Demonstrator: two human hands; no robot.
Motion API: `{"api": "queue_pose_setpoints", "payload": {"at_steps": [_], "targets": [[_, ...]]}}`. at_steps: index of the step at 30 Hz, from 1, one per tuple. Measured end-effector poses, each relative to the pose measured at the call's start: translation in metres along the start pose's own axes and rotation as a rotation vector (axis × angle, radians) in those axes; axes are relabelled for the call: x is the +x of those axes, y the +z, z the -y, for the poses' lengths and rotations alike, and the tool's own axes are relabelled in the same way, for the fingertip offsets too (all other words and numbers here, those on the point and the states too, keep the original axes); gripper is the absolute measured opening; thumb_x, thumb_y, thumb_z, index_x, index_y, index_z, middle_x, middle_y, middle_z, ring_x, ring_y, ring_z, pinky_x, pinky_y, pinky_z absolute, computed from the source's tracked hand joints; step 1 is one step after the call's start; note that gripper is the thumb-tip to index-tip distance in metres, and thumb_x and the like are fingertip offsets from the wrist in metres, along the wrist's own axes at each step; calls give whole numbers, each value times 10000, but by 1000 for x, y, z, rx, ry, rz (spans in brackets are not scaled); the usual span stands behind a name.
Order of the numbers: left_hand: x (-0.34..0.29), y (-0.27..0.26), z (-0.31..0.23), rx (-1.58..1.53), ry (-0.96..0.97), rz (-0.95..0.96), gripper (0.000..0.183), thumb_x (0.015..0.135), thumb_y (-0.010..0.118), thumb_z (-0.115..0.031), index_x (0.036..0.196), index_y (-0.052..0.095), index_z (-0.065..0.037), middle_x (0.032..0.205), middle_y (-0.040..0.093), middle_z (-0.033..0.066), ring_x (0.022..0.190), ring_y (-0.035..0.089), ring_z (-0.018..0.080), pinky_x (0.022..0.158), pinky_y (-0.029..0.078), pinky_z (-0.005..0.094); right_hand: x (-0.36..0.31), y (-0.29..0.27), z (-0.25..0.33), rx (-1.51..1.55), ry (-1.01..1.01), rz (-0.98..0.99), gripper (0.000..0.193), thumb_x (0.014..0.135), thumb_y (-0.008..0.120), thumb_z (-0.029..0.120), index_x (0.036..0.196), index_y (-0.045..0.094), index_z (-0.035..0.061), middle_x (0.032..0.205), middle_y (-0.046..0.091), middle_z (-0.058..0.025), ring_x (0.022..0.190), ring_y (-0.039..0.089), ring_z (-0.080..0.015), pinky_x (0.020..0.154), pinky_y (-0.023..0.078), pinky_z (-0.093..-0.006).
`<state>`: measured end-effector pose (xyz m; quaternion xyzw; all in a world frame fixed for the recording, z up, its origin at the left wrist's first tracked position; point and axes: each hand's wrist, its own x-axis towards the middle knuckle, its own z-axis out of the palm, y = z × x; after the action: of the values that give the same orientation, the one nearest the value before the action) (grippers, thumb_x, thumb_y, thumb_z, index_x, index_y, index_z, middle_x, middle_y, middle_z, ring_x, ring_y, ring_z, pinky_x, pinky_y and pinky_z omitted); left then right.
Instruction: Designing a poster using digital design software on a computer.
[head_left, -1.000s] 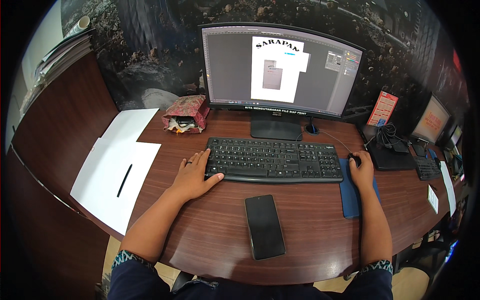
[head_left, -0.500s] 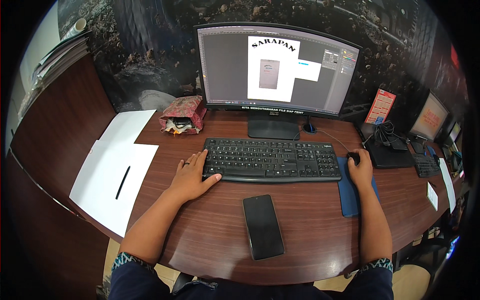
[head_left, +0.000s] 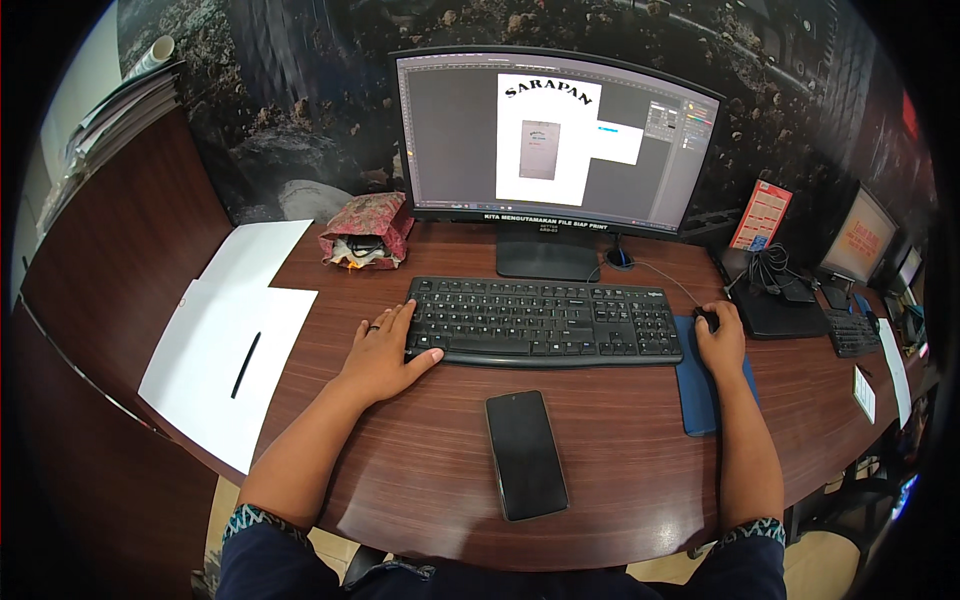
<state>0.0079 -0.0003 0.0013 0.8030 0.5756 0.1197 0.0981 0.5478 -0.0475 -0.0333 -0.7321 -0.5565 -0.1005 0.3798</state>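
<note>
My left hand [head_left: 382, 355] rests at the left end of a black keyboard [head_left: 545, 322], its fingers spread and holding nothing. The fingertips touch the left edge keys and the thumb lies by the front edge. My right hand [head_left: 721, 344] is curled over a dark computer mouse [head_left: 709, 319], which is mostly hidden under the palm and fingers. Beneath that hand lies a blue mouse pad [head_left: 697, 395]. Behind the keyboard, a curved monitor [head_left: 440, 130] displays a white page with arched black lettering and a small greyish picture below it.
A dark smartphone [head_left: 527, 455] lies on the brown desk [head_left: 400, 470] in front of the keyboard. White paper sheets [head_left: 200, 345] with a black pen [head_left: 245, 365] lie to the left. A red patterned pouch [head_left: 365, 230] stands near the monitor. Coiled cables [head_left: 768, 266] sit at the right.
</note>
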Motion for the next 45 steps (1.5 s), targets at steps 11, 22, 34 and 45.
{"api": "queue_pose_setpoints", "payload": {"at_steps": [11,22,34,45], "targets": [[-82,-53,-89,-373,1087,-617,461,829,809,-241,1219,575,-168,1174,697,125,952,678,280,872,584,473,-1,-3,4,-34,-26,-13,233,866,696,130,1086,673,55,1134,658,-141,1113,627,-373,957,488,-443],[-106,-57,-107,-836,1219,-579,637,993,701,-232,1491,398,-490,948,656,38,756,603,168,868,566,449,4,4,-8,16,-61,42,222,901,690,93,1108,652,24,1114,660,-135,1080,649,-332,961,484,-384],[-101,-54,-109,-831,1238,-537,603,970,731,-300,1457,427,-485,926,637,34,766,619,172,847,579,460,5,4,-14,30,-81,27,217,914,685,81,1118,653,12,1119,669,-138,1088,653,-317,974,483,-380],[-1,1,18,-59,124,-381,828,878,778,-382,1505,406,12,1483,505,268,1373,486,435,1155,344,527,3,4,-6,65,-104,-16,238,860,690,94,1084,671,18,1135,664,-158,1092,640,-364,958,490,-426]]}}
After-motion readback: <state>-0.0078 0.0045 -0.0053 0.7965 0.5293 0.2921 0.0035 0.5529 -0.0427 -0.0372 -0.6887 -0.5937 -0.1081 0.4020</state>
